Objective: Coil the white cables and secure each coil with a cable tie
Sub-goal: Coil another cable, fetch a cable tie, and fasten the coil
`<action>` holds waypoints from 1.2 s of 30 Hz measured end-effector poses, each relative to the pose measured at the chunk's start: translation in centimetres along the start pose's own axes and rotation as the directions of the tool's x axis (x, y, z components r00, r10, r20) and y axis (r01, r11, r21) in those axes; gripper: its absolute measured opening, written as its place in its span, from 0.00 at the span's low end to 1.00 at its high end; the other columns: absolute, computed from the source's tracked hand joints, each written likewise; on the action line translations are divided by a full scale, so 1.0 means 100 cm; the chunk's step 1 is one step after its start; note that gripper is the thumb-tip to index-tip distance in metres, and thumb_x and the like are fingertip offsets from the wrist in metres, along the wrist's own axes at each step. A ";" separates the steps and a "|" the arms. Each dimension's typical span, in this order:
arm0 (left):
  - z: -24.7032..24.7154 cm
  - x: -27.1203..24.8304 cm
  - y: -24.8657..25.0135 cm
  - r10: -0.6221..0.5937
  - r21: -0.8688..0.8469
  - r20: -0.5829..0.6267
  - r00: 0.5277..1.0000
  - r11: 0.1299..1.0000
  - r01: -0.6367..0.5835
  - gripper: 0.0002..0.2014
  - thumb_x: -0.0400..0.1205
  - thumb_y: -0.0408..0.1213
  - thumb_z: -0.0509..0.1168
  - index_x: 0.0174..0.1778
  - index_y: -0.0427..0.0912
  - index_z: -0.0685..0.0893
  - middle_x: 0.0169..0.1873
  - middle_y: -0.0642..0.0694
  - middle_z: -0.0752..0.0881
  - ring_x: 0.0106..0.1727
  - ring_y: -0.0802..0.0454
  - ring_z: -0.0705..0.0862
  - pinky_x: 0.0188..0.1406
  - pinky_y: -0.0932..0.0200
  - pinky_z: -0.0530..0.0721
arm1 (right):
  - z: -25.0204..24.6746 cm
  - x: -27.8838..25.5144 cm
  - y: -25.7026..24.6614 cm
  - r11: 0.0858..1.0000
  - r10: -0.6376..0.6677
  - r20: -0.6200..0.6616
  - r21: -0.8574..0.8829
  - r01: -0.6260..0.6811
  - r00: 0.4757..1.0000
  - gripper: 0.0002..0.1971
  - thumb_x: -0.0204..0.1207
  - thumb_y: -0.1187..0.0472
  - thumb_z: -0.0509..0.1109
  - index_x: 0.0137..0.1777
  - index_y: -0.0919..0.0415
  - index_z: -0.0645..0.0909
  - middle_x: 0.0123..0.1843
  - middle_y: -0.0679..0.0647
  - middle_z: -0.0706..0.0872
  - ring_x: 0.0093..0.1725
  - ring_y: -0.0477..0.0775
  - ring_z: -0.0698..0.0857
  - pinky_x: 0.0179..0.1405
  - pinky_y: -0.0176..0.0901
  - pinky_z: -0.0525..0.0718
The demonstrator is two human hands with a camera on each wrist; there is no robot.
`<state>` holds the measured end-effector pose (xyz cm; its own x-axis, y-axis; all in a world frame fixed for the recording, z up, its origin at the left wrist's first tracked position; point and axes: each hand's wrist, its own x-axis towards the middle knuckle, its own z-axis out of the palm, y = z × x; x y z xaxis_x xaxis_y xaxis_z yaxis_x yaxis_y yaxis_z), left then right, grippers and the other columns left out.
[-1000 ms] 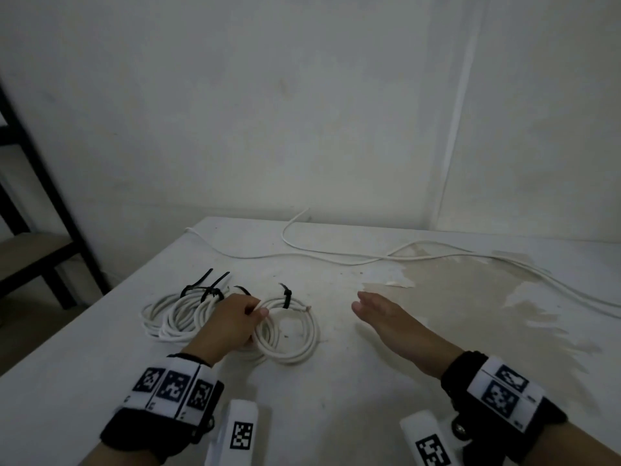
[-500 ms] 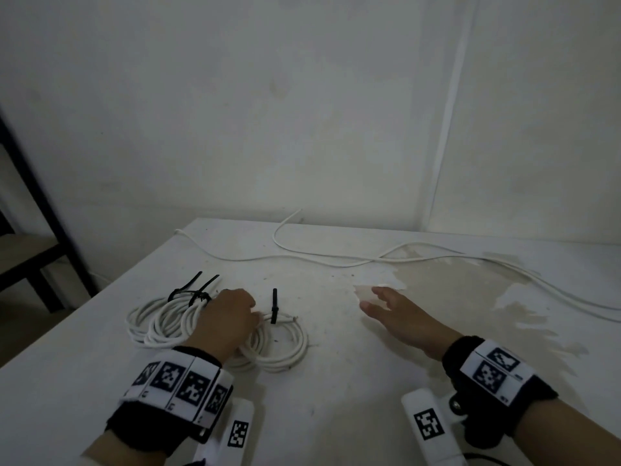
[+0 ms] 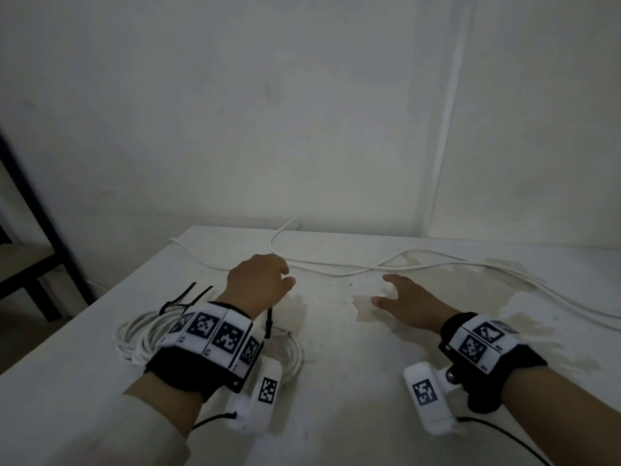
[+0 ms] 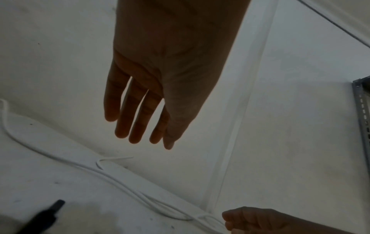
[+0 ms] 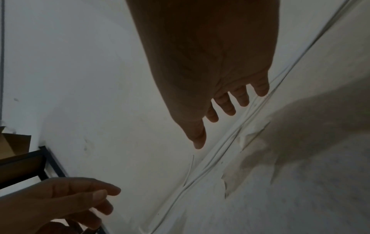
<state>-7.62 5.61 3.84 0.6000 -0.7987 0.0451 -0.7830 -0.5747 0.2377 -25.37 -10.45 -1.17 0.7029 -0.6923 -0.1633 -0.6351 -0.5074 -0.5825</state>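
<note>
Two white cable coils lie at the table's near left: one (image 3: 134, 338) bound with black ties (image 3: 188, 295), and a second (image 3: 295, 356) with a black tie (image 3: 268, 322) standing up, partly hidden by my left wrist. A loose white cable (image 3: 336, 272) runs uncoiled along the table's far side and shows in the left wrist view (image 4: 124, 180) too. My left hand (image 3: 262, 280) hovers open just short of that cable, holding nothing. My right hand (image 3: 400, 297) stretches forward, fingers straight and empty, near the same cable.
The white table (image 3: 336, 415) has a stained, peeling patch (image 3: 453, 297) on its right half. A wall with a vertical white conduit (image 3: 443, 129) stands behind. A dark metal shelf frame (image 3: 43, 230) is off the table's left edge.
My left hand let go of the second coil and moved forward toward the loose cable. My right hand also reached farther forward. The coils stay at the near left.
</note>
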 end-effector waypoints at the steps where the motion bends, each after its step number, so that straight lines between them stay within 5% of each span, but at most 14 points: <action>1: 0.001 0.006 0.004 0.007 0.001 0.008 1.000 1.000 -0.007 0.19 0.83 0.50 0.59 0.68 0.46 0.77 0.66 0.45 0.80 0.67 0.47 0.77 0.64 0.54 0.74 | -0.002 0.005 0.001 1.000 0.002 0.000 -0.013 -0.002 1.000 0.33 0.80 0.48 0.62 0.80 0.60 0.55 0.83 0.55 0.57 0.80 0.54 0.60 0.75 0.43 0.59; 13: 0.050 0.095 0.059 0.071 0.082 0.169 0.983 0.993 -0.086 0.19 0.86 0.43 0.53 0.73 0.44 0.72 0.72 0.43 0.74 0.71 0.44 0.74 0.66 0.54 0.72 | -0.009 0.085 0.023 0.966 -0.002 0.037 -0.258 0.012 0.999 0.30 0.83 0.50 0.56 0.81 0.56 0.52 0.84 0.54 0.49 0.82 0.58 0.51 0.80 0.51 0.55; 19: 0.078 0.126 0.076 0.142 0.067 0.223 0.965 0.985 -0.160 0.23 0.86 0.41 0.53 0.78 0.49 0.64 0.72 0.39 0.70 0.71 0.40 0.72 0.68 0.50 0.72 | -0.005 0.104 0.032 0.928 0.008 -0.008 -0.371 -0.010 1.000 0.25 0.81 0.50 0.58 0.76 0.53 0.62 0.75 0.56 0.67 0.74 0.59 0.65 0.73 0.55 0.63; 22: 0.095 0.134 0.084 0.195 0.068 0.263 0.945 0.973 -0.220 0.23 0.85 0.41 0.55 0.77 0.52 0.64 0.71 0.39 0.69 0.70 0.38 0.71 0.67 0.47 0.72 | -0.007 0.108 0.030 0.945 -0.080 -0.053 -0.323 0.059 0.995 0.14 0.82 0.52 0.57 0.63 0.52 0.75 0.63 0.55 0.77 0.64 0.57 0.75 0.61 0.49 0.69; 28: 0.096 0.139 0.092 0.252 0.062 0.056 0.966 0.965 -0.256 0.15 0.87 0.42 0.48 0.59 0.36 0.75 0.56 0.35 0.80 0.58 0.38 0.77 0.53 0.46 0.76 | -0.028 0.091 0.030 0.956 -0.283 -0.198 -0.135 0.260 0.938 0.07 0.84 0.56 0.56 0.45 0.55 0.72 0.44 0.54 0.77 0.43 0.53 0.74 0.39 0.43 0.65; 33: 0.078 0.144 0.071 0.241 -0.039 -0.088 0.967 0.969 -0.245 0.15 0.88 0.39 0.48 0.54 0.32 0.75 0.50 0.32 0.83 0.53 0.37 0.80 0.49 0.47 0.76 | -0.070 0.069 0.044 0.935 -0.319 -0.453 -0.008 0.354 0.833 0.09 0.83 0.59 0.59 0.46 0.61 0.78 0.38 0.54 0.80 0.39 0.55 0.77 0.35 0.41 0.66; 36: 0.064 0.136 0.055 0.196 -0.040 -0.113 0.974 0.979 -0.202 0.14 0.88 0.41 0.48 0.51 0.35 0.75 0.50 0.34 0.85 0.51 0.37 0.82 0.46 0.48 0.76 | -0.096 0.054 0.055 0.932 -0.301 -0.551 0.004 0.363 0.779 0.08 0.83 0.59 0.58 0.48 0.59 0.78 0.30 0.47 0.74 0.29 0.48 0.72 0.28 0.35 0.67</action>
<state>-4.77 -9.57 -0.45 0.4495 -0.8706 0.2002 -0.8806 -0.3943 0.2628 -28.13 -21.83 2.38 0.5618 -0.6691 0.4865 -0.3358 -0.7219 -0.6050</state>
